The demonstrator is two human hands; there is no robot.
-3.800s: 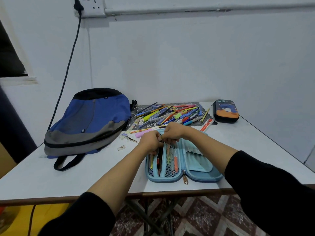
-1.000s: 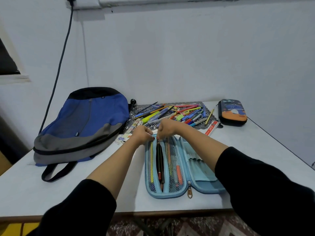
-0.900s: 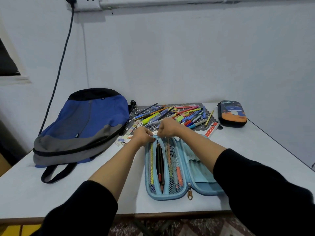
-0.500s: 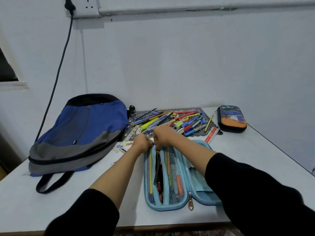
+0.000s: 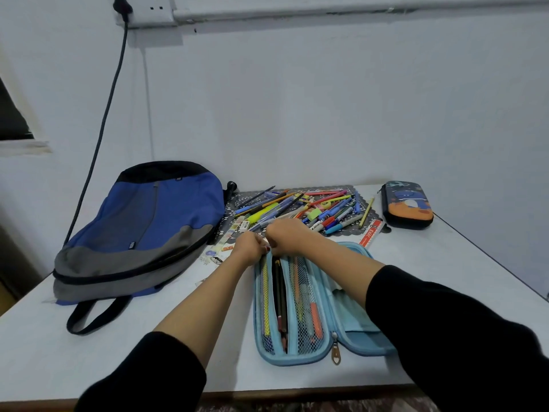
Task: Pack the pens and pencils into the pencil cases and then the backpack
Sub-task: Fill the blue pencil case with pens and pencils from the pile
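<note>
An open light-blue pencil case [image 5: 353, 343] lies flat in front of me, its mesh pockets holding several pens and pencils [image 5: 280, 298]. My left hand [image 5: 248, 248] and my right hand [image 5: 286, 236] meet at the case's far end, fingers curled and pinching its top edge there. Beyond them a pile of loose pens and pencils [image 5: 309, 208] lies on a dark patterned mat. A shut dark pencil case [image 5: 407, 205] with an orange picture sits at the far right. A blue and grey backpack [image 5: 139, 233] lies on the left.
The white table [image 5: 89, 361] stands against a white wall. A red ruler [image 5: 370, 233] and small paper strips [image 5: 225, 242] lie near the mat. A black cable [image 5: 101, 123] hangs from a wall socket behind the backpack. The table's front edge is close to me.
Both hands have stayed together at the far end of the blue case. My view has shifted a little, so the case and backpack sit lower in the frame.
</note>
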